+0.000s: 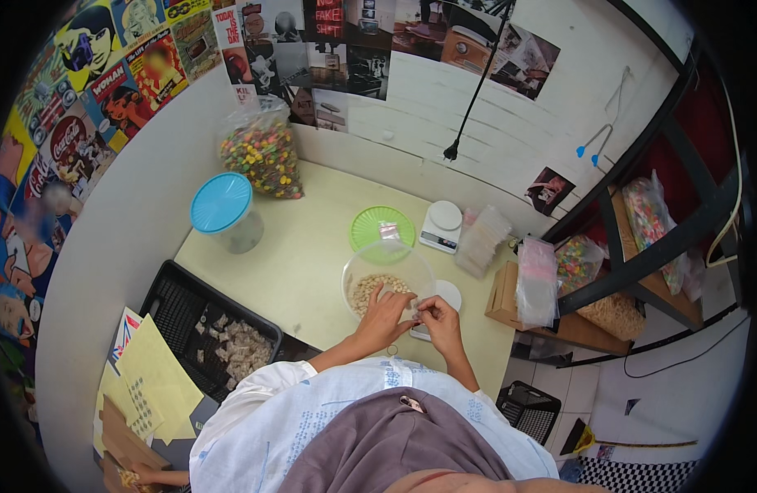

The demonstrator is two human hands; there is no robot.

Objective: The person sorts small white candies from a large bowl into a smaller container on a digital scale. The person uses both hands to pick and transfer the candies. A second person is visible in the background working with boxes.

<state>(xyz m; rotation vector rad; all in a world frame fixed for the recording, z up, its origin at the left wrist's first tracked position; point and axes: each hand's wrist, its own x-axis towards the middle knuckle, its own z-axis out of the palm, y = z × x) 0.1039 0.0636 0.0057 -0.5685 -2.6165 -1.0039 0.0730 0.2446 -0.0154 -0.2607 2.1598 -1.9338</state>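
Over the front right rim of a translucent plastic tub [419,266], both my hands are close together. My right hand [445,323] pinches a small clear plastic bag [418,310] between thumb and fingers. My left hand [384,317] is at the bag's other side, thumb and index finger apart; whether it grips the bag is unclear. Small pale round pieces, like nuts [369,289], lie in the tub. A white kitchen scale [449,294] is partly hidden behind the tub and my right hand.
A black crate [169,289] with several filled packets [246,348] stands left. Behind are a blue-lidded tub [221,203], candy bag [264,154], green lid [366,225], second scale [443,225] and plastic bags [483,240]. Another person's hand [145,474] shows at lower left, near a cardboard box [129,431].
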